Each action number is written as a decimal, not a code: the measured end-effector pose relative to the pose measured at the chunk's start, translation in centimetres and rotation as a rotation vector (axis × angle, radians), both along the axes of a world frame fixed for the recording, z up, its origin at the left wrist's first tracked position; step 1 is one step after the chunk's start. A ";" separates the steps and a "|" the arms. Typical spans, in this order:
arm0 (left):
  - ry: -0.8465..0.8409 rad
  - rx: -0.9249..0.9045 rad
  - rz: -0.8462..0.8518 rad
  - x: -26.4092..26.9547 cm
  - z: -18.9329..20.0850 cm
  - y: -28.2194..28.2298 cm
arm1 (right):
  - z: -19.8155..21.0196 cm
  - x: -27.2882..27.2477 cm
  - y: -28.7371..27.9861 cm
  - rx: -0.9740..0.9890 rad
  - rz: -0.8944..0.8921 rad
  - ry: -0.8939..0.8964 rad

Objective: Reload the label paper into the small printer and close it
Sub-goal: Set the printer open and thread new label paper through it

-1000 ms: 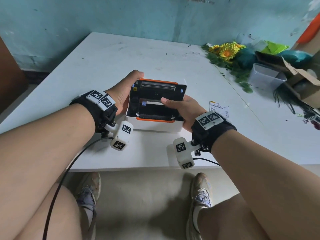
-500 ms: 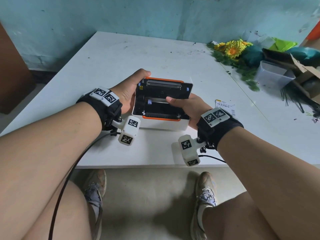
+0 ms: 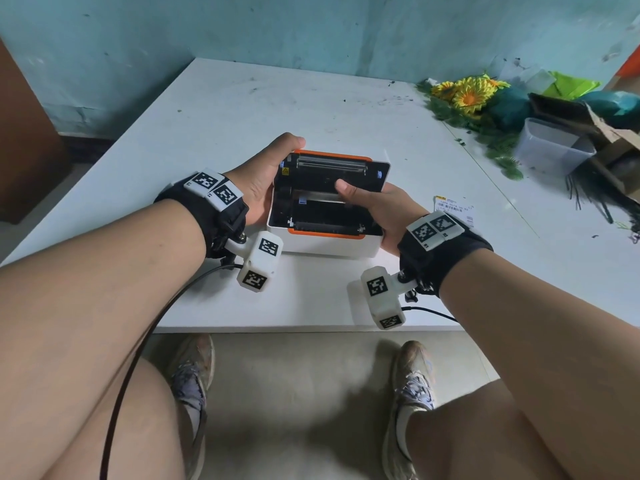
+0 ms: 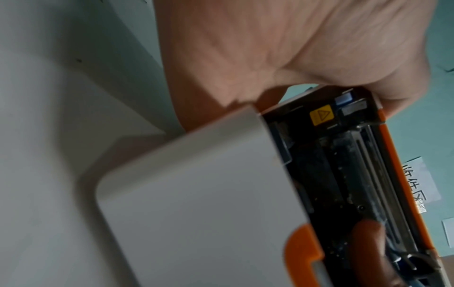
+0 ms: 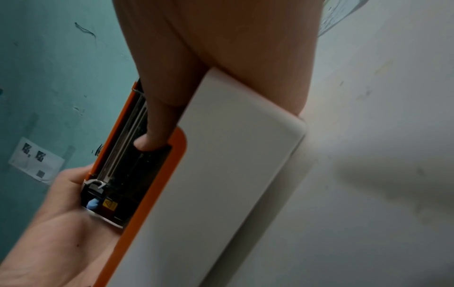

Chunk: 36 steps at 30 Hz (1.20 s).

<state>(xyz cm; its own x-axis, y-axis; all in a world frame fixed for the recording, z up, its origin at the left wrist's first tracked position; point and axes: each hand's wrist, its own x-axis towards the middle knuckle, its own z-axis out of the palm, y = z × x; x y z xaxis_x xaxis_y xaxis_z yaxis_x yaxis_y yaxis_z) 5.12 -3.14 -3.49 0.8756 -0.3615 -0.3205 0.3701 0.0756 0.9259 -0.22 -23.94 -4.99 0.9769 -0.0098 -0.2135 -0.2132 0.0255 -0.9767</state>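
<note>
The small white printer (image 3: 325, 244) with orange trim sits on the white table (image 3: 242, 109) with its lid (image 3: 332, 164) raised. My left hand (image 3: 263, 181) holds the left side, its thumb curled over the lid's far left corner. My right hand (image 3: 377, 202) grips the right side, its thumb reaching into the dark paper bay. In the left wrist view my palm (image 4: 270, 48) lies against the printer (image 4: 196, 194). In the right wrist view the thumb (image 5: 157, 126) presses inside the printer (image 5: 233, 174). A printed label (image 3: 453, 207) lies to the right.
Artificial yellow flowers (image 3: 467, 95), a clear plastic tub (image 3: 550, 150) and a torn cardboard box (image 3: 616, 140) crowd the table's far right. The table's front edge runs just under my wrists. A teal wall stands behind.
Both hands stay on the printer. My right thumb has crept a little further in toward the raised lid. The head view has shifted slightly.
</note>
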 end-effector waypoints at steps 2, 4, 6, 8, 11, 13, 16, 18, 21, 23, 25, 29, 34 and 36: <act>0.006 0.007 -0.003 0.1 0.0 0.0 | 0.4 -0.2 0.2 0.011 0.018 0.009; 0.006 0.017 0.002 0.1 0.3 0.0 | 0.8 -0.5 0.2 0.075 0.044 0.034; 0.016 0.021 0.000 0.0 0.6 0.1 | 1.4 -1.0 0.2 0.140 0.065 0.068; 0.020 0.026 -0.004 0.0 0.7 0.2 | 1.6 -1.4 0.0 0.157 0.116 0.062; 0.020 0.044 -0.005 0.0 0.7 0.3 | 1.7 -1.5 -0.3 0.198 0.165 0.062; 0.004 0.045 -0.007 -0.1 0.6 0.4 | 1.5 -1.1 -0.4 0.295 0.200 0.089; -0.006 0.030 -0.009 -0.3 0.6 0.4 | 1.2 -0.4 -0.5 0.374 0.141 0.142; -0.005 0.016 -0.007 -0.4 0.7 0.3 | 0.9 0.1 -0.6 0.340 0.077 0.127; 0.012 0.006 0.002 -0.6 0.8 0.3 | 0.9 0.3 -0.4 0.290 0.028 0.112; 0.044 0.015 0.022 -0.8 1.1 0.3 | 0.9 0.4 -0.2 0.279 0.009 0.101; 0.069 0.035 0.044 -0.9 1.4 0.3 | 1.0 0.2 -0.2 0.262 0.003 0.089; 0.111 0.109 0.075 -1.0 2.2 0.3 | 1.5 -0.5 0.2 0.236 0.002 0.101; 0.107 0.089 0.052 -0.8 2.0 -0.1 | 1.7 -0.7 0.4 0.239 0.004 0.114; 0.100 0.086 0.047 -0.8 1.9 -0.1 | 1.6 -0.6 0.3 0.246 0.011 0.122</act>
<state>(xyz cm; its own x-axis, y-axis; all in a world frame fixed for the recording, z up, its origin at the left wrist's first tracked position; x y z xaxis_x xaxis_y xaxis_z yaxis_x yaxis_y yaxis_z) 4.36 -3.27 -1.62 0.8532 -0.2880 -0.4348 0.4587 0.0175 0.8884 -0.81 -23.64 -3.34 0.9435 0.0670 -0.3245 -0.3306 0.2556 -0.9085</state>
